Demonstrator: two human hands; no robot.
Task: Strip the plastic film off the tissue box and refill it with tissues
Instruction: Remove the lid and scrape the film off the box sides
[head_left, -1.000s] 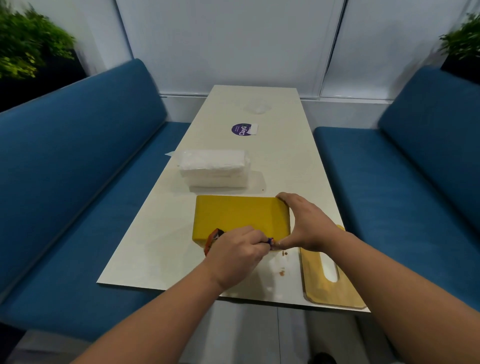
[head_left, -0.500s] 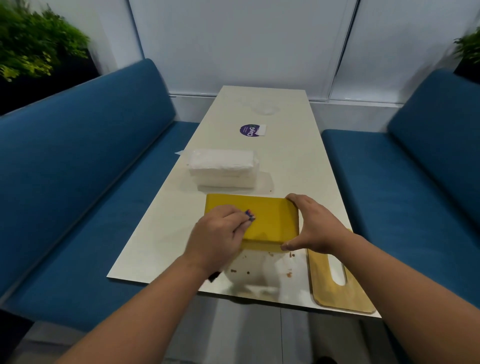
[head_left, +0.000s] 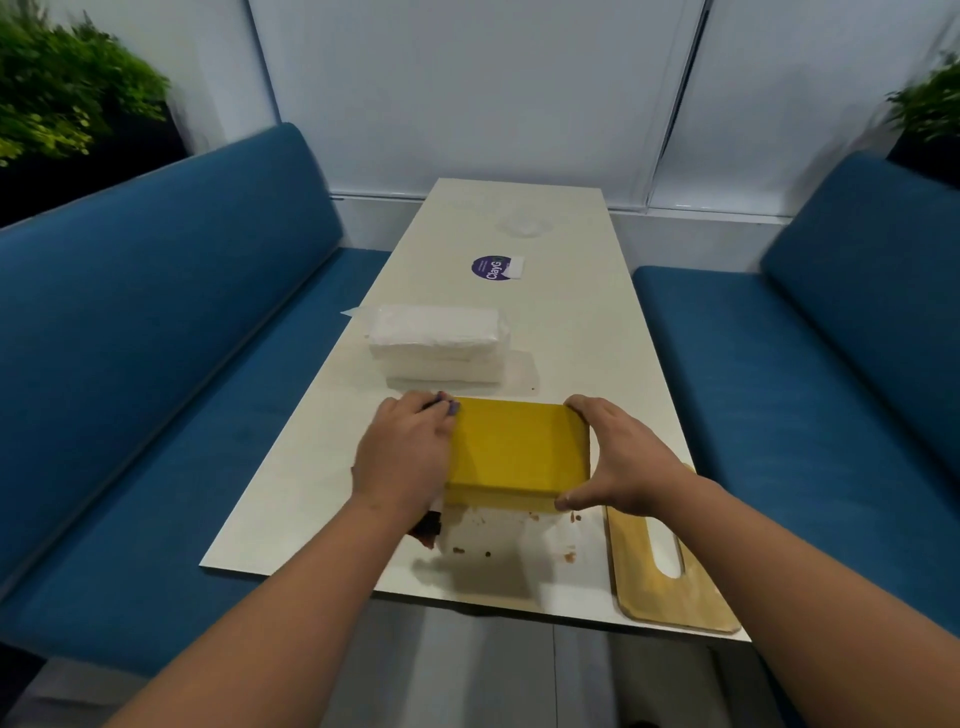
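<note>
Hands flank yellow tissue box: left hand grip clenched on left end, right hand clasping right

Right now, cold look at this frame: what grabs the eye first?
The yellow tissue box near the table's front edge, with the left hand on its left end and the right hand gripping its right end. Just beyond it lies a white stack of wrapped tissues. A wooden board with a slot lies at the table's near right corner.
</note>
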